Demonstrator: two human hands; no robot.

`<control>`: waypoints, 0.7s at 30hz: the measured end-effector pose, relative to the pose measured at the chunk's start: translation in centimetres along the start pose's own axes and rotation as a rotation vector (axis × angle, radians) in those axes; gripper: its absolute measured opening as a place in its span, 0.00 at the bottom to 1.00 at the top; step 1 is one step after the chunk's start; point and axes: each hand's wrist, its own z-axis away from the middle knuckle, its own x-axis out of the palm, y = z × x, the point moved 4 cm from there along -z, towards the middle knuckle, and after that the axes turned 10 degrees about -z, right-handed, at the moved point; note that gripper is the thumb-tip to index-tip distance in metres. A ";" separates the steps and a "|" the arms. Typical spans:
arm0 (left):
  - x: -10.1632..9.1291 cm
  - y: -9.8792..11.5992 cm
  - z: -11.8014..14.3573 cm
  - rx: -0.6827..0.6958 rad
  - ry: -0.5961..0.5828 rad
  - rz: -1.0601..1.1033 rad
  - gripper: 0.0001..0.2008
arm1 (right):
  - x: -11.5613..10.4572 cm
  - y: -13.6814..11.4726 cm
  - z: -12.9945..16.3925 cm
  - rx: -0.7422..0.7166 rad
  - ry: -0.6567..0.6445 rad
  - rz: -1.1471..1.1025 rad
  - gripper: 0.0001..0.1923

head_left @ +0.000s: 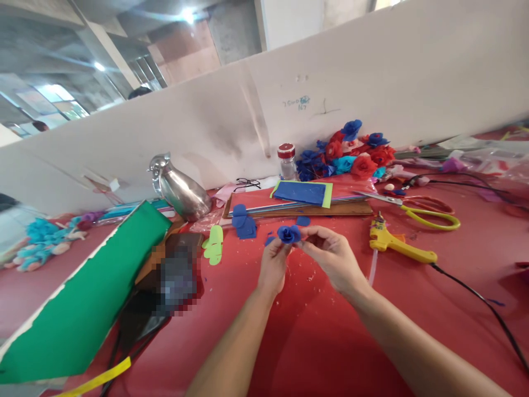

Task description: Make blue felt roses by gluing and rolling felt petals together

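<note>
Over a red table, my left hand and my right hand hold a small blue foam flower between their fingertips. The left hand pinches it from below and the right hand touches its right side. Loose blue foam petals lie just beyond the hands. Close to the right of my right hand rests a yellow glue gun, its black cord trailing off to the right.
Yellow-handled scissors lie behind the glue gun. Stacked foam sheets, a red-capped jar and a heap of finished foam flowers stand by the white partition. A metal jug and a green sheet are at left.
</note>
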 end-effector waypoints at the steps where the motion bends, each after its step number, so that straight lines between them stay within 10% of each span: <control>1: -0.1 0.0 0.0 0.002 0.015 -0.011 0.14 | 0.0 -0.2 0.0 -0.008 0.005 -0.042 0.09; 21: 0.7 0.6 0.5 0.035 0.008 -0.098 0.15 | -0.3 0.7 -0.4 -0.045 0.030 0.278 0.13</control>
